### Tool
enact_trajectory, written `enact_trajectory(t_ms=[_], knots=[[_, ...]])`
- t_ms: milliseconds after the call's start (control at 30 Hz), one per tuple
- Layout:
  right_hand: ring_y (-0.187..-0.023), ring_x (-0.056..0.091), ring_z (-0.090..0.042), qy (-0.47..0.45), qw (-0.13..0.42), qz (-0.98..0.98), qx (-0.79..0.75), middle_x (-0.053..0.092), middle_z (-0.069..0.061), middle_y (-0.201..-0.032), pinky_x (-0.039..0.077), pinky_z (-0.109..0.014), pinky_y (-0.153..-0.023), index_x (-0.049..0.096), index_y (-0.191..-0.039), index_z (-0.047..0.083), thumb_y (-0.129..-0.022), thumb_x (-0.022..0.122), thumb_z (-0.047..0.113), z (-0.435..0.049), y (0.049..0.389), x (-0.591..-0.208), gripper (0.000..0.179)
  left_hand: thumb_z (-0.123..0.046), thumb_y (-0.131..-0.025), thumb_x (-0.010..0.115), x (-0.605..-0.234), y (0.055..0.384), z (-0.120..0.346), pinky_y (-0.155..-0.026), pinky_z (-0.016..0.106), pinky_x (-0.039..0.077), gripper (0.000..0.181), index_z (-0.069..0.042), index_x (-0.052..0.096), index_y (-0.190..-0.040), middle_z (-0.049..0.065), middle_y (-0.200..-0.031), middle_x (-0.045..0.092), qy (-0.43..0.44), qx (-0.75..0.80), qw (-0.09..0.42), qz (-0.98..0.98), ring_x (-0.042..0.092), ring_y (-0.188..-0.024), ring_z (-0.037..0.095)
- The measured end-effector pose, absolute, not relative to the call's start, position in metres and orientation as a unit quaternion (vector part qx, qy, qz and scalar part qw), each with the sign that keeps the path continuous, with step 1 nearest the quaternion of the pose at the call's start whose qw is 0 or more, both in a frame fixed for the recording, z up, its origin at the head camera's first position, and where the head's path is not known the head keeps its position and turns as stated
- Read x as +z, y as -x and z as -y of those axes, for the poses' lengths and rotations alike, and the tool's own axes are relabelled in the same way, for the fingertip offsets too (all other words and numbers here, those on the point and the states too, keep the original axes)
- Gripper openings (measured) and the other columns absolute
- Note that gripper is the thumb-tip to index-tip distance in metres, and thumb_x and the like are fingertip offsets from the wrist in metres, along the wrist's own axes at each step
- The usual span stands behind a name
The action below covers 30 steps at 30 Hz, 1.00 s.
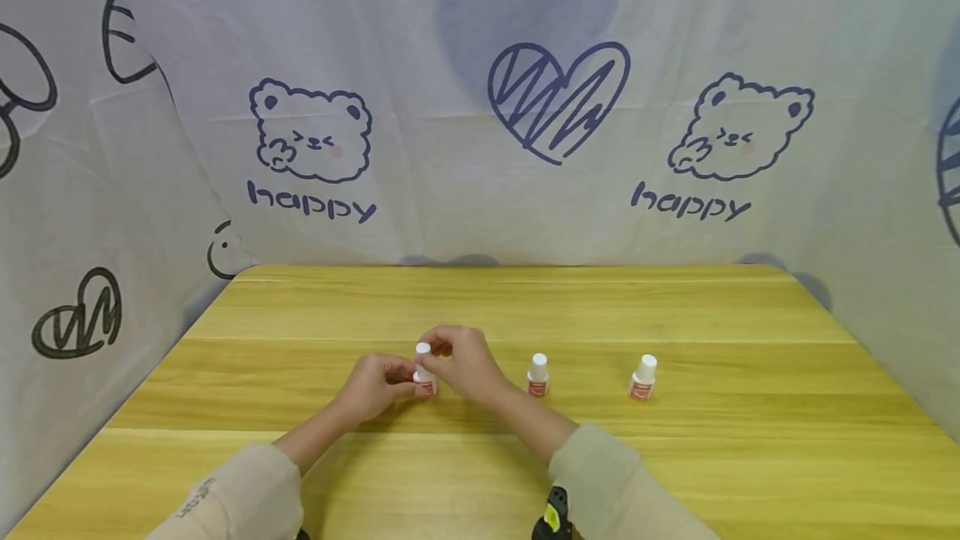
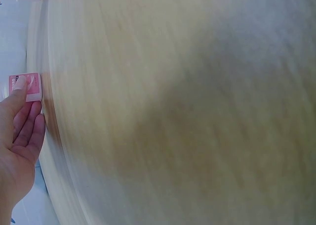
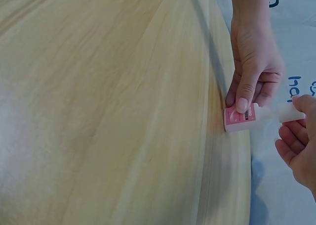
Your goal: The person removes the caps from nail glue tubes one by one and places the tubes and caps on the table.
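A small white bottle (image 1: 425,378) with a pink-red label stands upright on the wooden table, left of the middle. My left hand (image 1: 372,388) grips its body from the left, and the thumb lies across the label (image 2: 33,86) in the left wrist view. From the right, my right hand (image 1: 467,363) pinches the white cap (image 3: 291,113) between thumb and fingers. A pale neck (image 3: 267,112) shows between the label and the cap in the right wrist view. The cap stands higher over this bottle than the caps on the other two.
Two like bottles stand capped to the right: a middle bottle (image 1: 537,376) just beyond my right forearm and a right bottle (image 1: 642,378) farther along. The wooden table (image 1: 480,473) ends at a white patterned cloth (image 1: 450,215) behind and at the sides.
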State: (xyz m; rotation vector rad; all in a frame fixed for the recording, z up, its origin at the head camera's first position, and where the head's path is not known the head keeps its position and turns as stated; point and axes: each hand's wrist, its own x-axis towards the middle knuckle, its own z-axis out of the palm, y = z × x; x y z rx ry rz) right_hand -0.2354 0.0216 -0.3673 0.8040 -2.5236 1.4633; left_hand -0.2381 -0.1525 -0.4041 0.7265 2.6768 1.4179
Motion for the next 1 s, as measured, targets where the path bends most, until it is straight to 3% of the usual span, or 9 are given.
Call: enact_trajectory(t_ms=[267, 567, 800, 1000], knots=[[-0.080, 0.062, -0.017, -0.258, 0.059, 0.834, 0.484, 0.069, -0.011, -0.087, 0.048, -0.017, -0.071, 0.067, -0.092, -0.001, -0.085, 0.066, 0.007, -0.0218, 0.2348, -0.3659, 0.011, -0.010, -0.079, 0.072, -0.4030, 0.2369, 0.1528, -0.063, 0.015, 0.051, 0.018, 0.004, 0.072, -0.089, 0.015, -0.084, 0.072, -0.235, 0.470, 0.017, -0.851, 0.068, -0.074, 0.012], [-0.079, 0.061, -0.016, -0.251, 0.062, 0.833, 0.489, 0.068, -0.010, -0.085, 0.048, -0.017, -0.070, 0.067, -0.090, 0.001, -0.084, 0.068, 0.009, -0.0239, 0.2331, -0.3653, 0.010, -0.011, -0.079, 0.071, -0.4050, 0.2380, 0.1524, -0.064, 0.015, 0.052, 0.016, 0.002, 0.072, -0.089, 0.014, -0.084, 0.073, -0.232, 0.469, 0.023, -0.852, 0.066, -0.073, 0.004], [-0.079, 0.061, -0.016, -0.242, 0.066, 0.834, 0.490, 0.069, -0.009, -0.085, 0.049, -0.017, -0.071, 0.067, -0.089, 0.002, -0.084, 0.068, 0.008, -0.0256, 0.2316, -0.3638, 0.008, -0.012, -0.079, 0.072, -0.4039, 0.2377, 0.1534, -0.063, 0.015, 0.052, 0.019, 0.003, 0.072, -0.091, 0.015, -0.085, 0.072, -0.233, 0.468, 0.021, -0.852, 0.068, -0.075, 0.012], [-0.079, 0.061, -0.016, -0.244, 0.071, 0.833, 0.491, 0.068, -0.009, -0.084, 0.049, -0.017, -0.071, 0.067, -0.088, 0.002, -0.084, 0.068, 0.009, -0.0280, 0.2310, -0.3643, 0.008, -0.014, -0.079, 0.072, -0.4044, 0.2380, 0.1528, -0.063, 0.016, 0.052, 0.019, 0.002, 0.072, -0.091, 0.014, -0.086, 0.073, -0.230, 0.459, 0.020, -0.858, 0.068, -0.075, 0.010]])
